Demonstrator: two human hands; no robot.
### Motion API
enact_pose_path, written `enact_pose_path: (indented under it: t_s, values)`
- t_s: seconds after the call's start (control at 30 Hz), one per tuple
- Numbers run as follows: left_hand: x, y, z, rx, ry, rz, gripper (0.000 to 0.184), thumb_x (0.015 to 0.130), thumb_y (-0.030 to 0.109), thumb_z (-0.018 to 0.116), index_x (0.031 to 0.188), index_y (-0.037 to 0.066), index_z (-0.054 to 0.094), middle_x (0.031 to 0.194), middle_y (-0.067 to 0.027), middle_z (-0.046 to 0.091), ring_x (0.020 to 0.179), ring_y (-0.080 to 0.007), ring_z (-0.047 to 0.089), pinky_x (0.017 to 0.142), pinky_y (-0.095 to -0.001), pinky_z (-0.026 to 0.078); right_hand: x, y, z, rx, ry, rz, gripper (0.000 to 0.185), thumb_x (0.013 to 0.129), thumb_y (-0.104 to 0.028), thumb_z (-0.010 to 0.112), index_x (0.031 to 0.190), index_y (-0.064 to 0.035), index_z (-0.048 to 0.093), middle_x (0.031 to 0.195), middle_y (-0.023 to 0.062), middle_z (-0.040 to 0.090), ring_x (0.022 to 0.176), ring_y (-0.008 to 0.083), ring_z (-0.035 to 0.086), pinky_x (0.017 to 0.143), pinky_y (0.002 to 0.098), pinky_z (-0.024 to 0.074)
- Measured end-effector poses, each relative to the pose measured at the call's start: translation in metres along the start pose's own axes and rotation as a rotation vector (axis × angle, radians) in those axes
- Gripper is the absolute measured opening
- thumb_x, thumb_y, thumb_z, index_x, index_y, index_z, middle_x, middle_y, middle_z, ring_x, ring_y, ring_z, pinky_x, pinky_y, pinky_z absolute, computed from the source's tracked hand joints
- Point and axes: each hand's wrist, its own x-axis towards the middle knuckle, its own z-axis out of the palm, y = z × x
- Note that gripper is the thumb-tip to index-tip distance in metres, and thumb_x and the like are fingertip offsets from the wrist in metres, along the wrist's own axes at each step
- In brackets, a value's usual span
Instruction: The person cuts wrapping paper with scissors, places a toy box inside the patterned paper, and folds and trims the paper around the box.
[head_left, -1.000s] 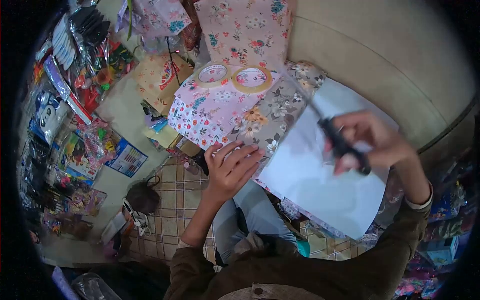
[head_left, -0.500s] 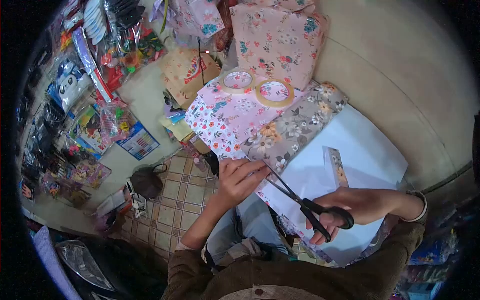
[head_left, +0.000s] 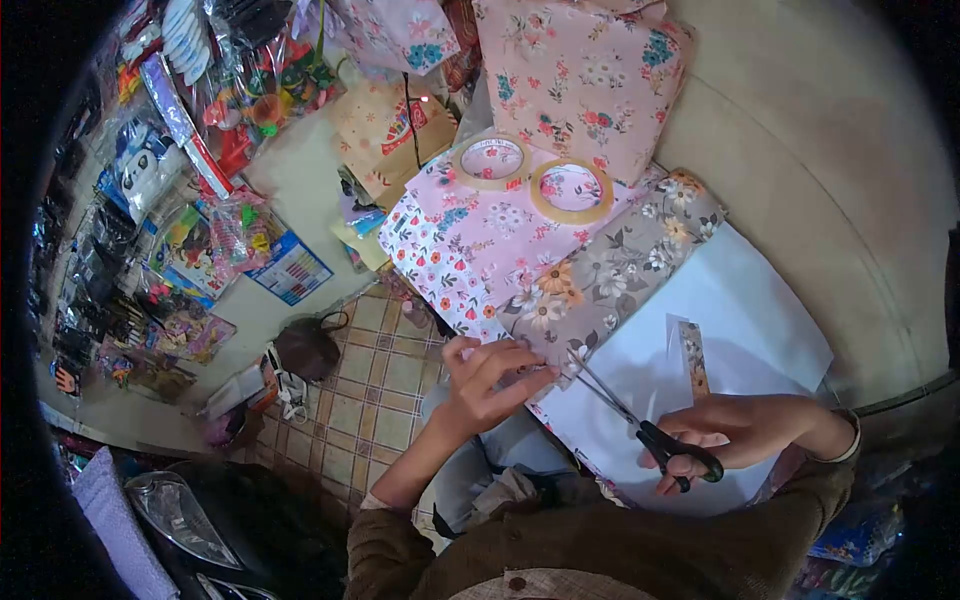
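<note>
My left hand (head_left: 492, 388) is at the near corner of a grey floral sheet of wrapping paper (head_left: 600, 270), its fingertips pinched together at the paper's edge. My right hand (head_left: 745, 430) holds black-handled scissors (head_left: 625, 408), with fingers through the handle loops. The scissor blades are slightly apart and point at the paper edge beside my left fingertips. Below the blades spreads the white underside of the paper (head_left: 760, 310). A narrow floral strip (head_left: 692, 358) lies on it near my right hand.
Two rolls of clear tape (head_left: 571, 192) rest on pink floral paper (head_left: 480, 225). Behind them stands a pink flowered package (head_left: 580, 80). Bagged toys (head_left: 150, 170) lie to the left. A dark cap-like item (head_left: 307, 348) is near the tiled floor (head_left: 360, 385).
The whole view has shifted slightly, so things sit further right and lower. The scissor blades look closer together. My left hand stays at the paper's edge.
</note>
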Motion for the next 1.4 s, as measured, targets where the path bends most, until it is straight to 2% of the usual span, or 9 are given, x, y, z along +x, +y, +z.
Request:
enact_pose_path:
  t_s: [0.1,0.2,0.27,0.33,0.43,0.57,1.0,1.17,1.4]
  values:
    - [-0.003,0.005,0.003,0.014,0.052,-0.06,0.029,0.067,0.017,0.072,0.094,0.025,0.072,0.088,0.0068,0.059,0.083,-0.0117,0.055,0.081,-0.0332,0.026,0.005,0.015,0.001,-0.003,0.023,-0.022,0.021,0.091,-0.011,0.051,0.108,0.0012,0.051,0.092,0.0059,0.064,0.086,0.0089,0.057,0.074,0.023,0.0447]
    - [-0.004,0.007,0.001,0.054,0.051,-0.061,0.032,0.065,0.016,0.072,0.095,0.025,0.072,0.087,0.0073,0.057,0.081,-0.0116,0.051,0.079,-0.0327,0.025,0.017,0.01,0.003,-0.028,0.007,-0.051,0.021,0.091,-0.008,0.053,0.11,0.0013,0.05,0.091,0.0056,0.063,0.089,0.0104,0.058,0.078,0.0243,0.0462]
    - [-0.004,0.01,0.0,0.068,0.046,-0.056,0.033,0.064,0.014,0.072,0.096,0.024,0.073,0.086,0.0075,0.057,0.08,-0.0116,0.05,0.079,-0.0323,0.025,0.027,0.014,0.01,0.265,0.024,0.018,0.024,0.095,-0.014,0.053,0.111,0.0023,0.048,0.097,0.0079,0.061,0.091,0.0141,0.061,0.083,0.0278,0.0498]
    - [-0.005,0.013,-0.003,0.071,0.021,-0.065,0.035,0.064,0.012,0.071,0.098,0.022,0.072,0.086,0.0072,0.058,0.08,-0.011,0.051,0.078,-0.0318,0.025,0.033,0.026,0.014,0.261,0.052,-0.077,0.028,0.094,-0.017,0.055,0.113,0.0028,0.048,0.1,0.0098,0.061,0.09,0.0145,0.061,0.084,0.0282,0.0503]
    - [-0.006,0.014,-0.004,0.088,0.021,-0.055,0.035,0.064,0.012,0.071,0.098,0.02,0.072,0.089,0.0065,0.061,0.081,-0.0104,0.053,0.078,-0.0312,0.026,0.036,0.02,0.021,0.305,0.129,-0.044,0.029,0.095,-0.024,0.054,0.109,0.0017,0.05,0.094,0.0085,0.063,0.084,0.0119,0.061,0.074,0.0264,0.05]
    - [-0.003,0.014,-0.007,0.119,0.035,-0.015,0.034,0.066,0.013,0.07,0.099,0.019,0.072,0.095,0.0046,0.064,0.081,-0.0097,0.058,0.078,-0.0308,0.026,0.041,0.022,0.018,0.134,0.136,-0.019,0.04,0.098,-0.037,0.044,0.114,-0.0011,0.05,0.094,0.0099,0.065,0.078,0.0098,0.057,0.063,0.024,0.0436]
    - [0.0,0.009,-0.007,-0.006,-0.021,0.046,0.031,0.072,0.005,0.063,0.102,0.005,0.07,0.099,-0.0039,0.067,0.081,-0.0128,0.064,0.067,-0.0264,0.04,0.038,0.028,0.019,0.196,0.193,-0.043,0.031,0.095,-0.026,0.055,0.11,0.0011,0.053,0.09,0.0071,0.062,0.085,0.0132,0.064,0.073,0.0253,0.049]
    - [0.0,0.011,-0.009,-0.056,-0.043,0.015,0.033,0.071,0.002,0.063,0.104,0.003,0.069,0.101,-0.0065,0.066,0.084,-0.0138,0.063,0.068,-0.028,0.042,0.037,0.026,0.021,0.256,0.228,-0.078,0.025,0.092,-0.016,0.06,0.104,0.0042,0.054,0.084,0.005,0.063,0.08,0.0089,0.062,0.074,0.0234,0.0508]
    - [-0.003,0.011,-0.006,-0.091,-0.029,-0.015,0.032,0.073,0.001,0.064,0.104,0.003,0.068,0.101,-0.0073,0.066,0.085,-0.0146,0.063,0.069,-0.0289,0.042,0.036,0.023,0.018,0.223,0.215,-0.039,0.021,0.091,-0.013,0.059,0.104,0.0036,0.055,0.086,0.0042,0.062,0.08,0.0082,0.062,0.075,0.0234,0.0513]
